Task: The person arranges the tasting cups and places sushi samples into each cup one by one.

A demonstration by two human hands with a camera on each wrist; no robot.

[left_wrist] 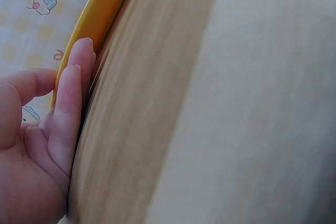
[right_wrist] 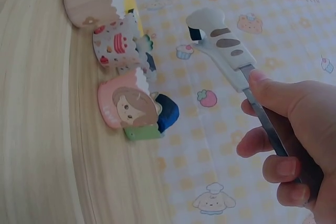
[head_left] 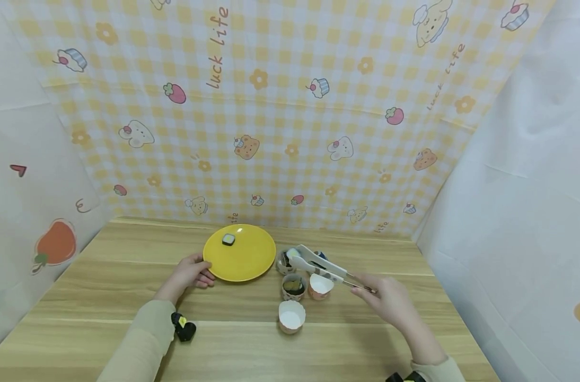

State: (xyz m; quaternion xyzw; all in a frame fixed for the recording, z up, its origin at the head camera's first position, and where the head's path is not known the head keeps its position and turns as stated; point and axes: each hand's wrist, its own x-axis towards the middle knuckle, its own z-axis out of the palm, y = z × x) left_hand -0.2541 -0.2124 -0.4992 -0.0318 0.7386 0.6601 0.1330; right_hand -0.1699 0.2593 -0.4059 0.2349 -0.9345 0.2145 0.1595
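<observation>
My left hand (head_left: 192,273) holds the edge of a yellow plate (head_left: 256,260), thumb on the rim and fingers at its underside, as the left wrist view shows. One toy sushi roll (head_left: 228,240), dark round a white and yellow middle, lies near the plate's far left edge. In my right hand (head_left: 385,300) is a pair of tongs (right_wrist: 231,51) with white, paw-like tips and metal arms. Between those tips sits a small piece with a dark side (right_wrist: 196,34), mostly hidden. The tips are above a paper cup (head_left: 286,268) just right of the plate.
Nearer stands a cup (head_left: 293,295) with brown and dark pieces inside. Beside it is a pink cup (head_left: 320,286) with a white inside, and a white-lined cup (head_left: 291,317) is closest to me. Something blue (right_wrist: 168,113) shows behind the pink cup. A checked cloth (head_left: 271,116) rises behind the table.
</observation>
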